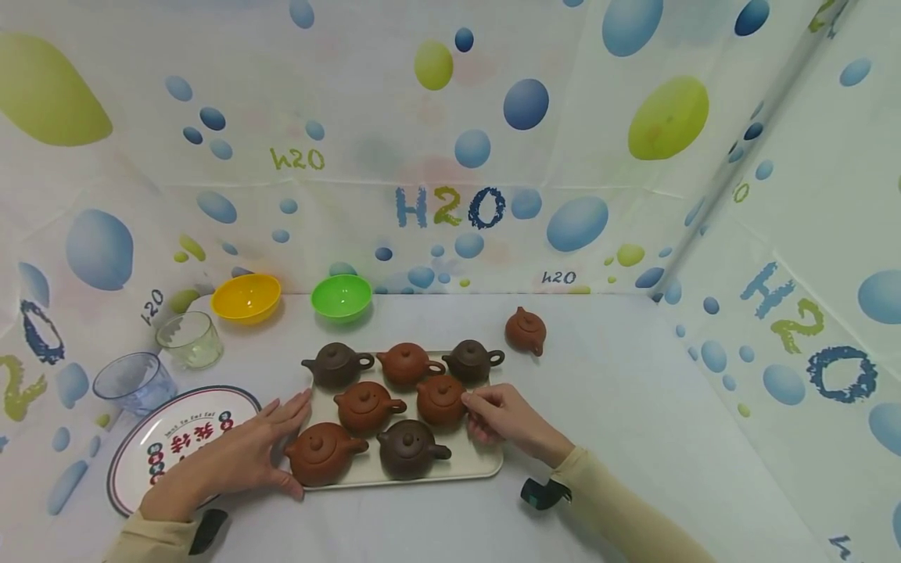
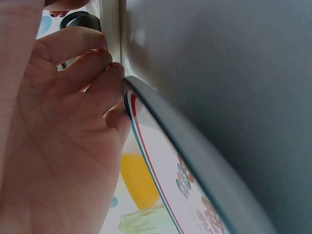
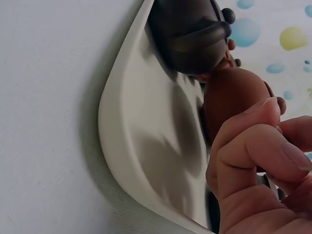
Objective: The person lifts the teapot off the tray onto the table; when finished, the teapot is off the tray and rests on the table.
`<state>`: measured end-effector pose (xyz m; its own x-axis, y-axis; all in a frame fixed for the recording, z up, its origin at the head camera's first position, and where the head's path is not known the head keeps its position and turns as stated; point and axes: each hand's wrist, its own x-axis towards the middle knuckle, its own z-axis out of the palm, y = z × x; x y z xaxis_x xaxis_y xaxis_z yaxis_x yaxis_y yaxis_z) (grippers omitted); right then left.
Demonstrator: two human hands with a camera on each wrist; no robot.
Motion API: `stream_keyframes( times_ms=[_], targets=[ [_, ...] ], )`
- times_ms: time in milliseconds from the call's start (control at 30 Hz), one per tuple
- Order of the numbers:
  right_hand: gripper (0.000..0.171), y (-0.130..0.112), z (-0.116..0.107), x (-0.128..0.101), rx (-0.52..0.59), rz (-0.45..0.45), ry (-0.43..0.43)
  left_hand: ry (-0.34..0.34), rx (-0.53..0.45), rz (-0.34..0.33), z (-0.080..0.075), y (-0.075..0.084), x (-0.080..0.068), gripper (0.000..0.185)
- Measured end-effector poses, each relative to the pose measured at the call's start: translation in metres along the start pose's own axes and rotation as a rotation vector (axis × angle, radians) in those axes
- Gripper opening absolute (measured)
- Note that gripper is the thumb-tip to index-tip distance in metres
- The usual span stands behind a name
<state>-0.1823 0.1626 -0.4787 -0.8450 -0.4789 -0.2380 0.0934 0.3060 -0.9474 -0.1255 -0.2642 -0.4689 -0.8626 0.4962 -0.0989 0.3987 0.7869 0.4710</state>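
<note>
On a cream tray (image 1: 480, 467) stand several small clay teapots, some reddish-brown and some dark brown. My right hand (image 1: 512, 422) pinches the handle of a reddish-brown teapot (image 1: 438, 403) on the tray's right side; thumb and curled fingers hide that handle. A dark teapot (image 1: 408, 450) sits in the front row, beside a larger reddish-brown teapot (image 1: 320, 457). Against the tray's left edge rests my left hand (image 1: 242, 455), its fingers extended along the rim. In the left wrist view its fingertips meet the tray's side, with the plate's rim close by.
An oval white plate (image 1: 134, 461) with red print lies under the left forearm. Behind it stand a bluish glass bowl (image 1: 137, 383), a clear glass bowl (image 1: 190, 342), a yellow bowl (image 1: 246, 301) and a green bowl (image 1: 342, 299). One reddish-brown teapot (image 1: 525, 331) stands off the tray, back right.
</note>
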Motion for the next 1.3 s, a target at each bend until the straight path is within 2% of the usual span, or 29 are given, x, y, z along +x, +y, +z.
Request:
stream_keyframes(
  times_ms=[233, 633, 1100, 1300],
  targets=[
    [0.046, -0.004, -0.005, -0.008, 0.018, -0.004, 0.011, -0.006, -0.010, 0.001, 0.000, -0.001, 0.000, 0.131],
    [0.048, 0.004, -0.025, -0.026, 0.023, 0.026, 0.070, 0.009, -0.003, 0.018, 0.000, 0.000, 0.000, 0.131],
    [0.051, 0.021, -0.061, -0.058, 0.041, 0.056, 0.202, 0.002, 0.002, 0.004, -0.001, 0.001, 0.000, 0.131],
    [0.049, 0.029, -0.073, -0.070, 0.047, 0.090, 0.299, 0.001, 0.002, 0.006, 0.000, 0.001, 0.000, 0.132]
  ],
)
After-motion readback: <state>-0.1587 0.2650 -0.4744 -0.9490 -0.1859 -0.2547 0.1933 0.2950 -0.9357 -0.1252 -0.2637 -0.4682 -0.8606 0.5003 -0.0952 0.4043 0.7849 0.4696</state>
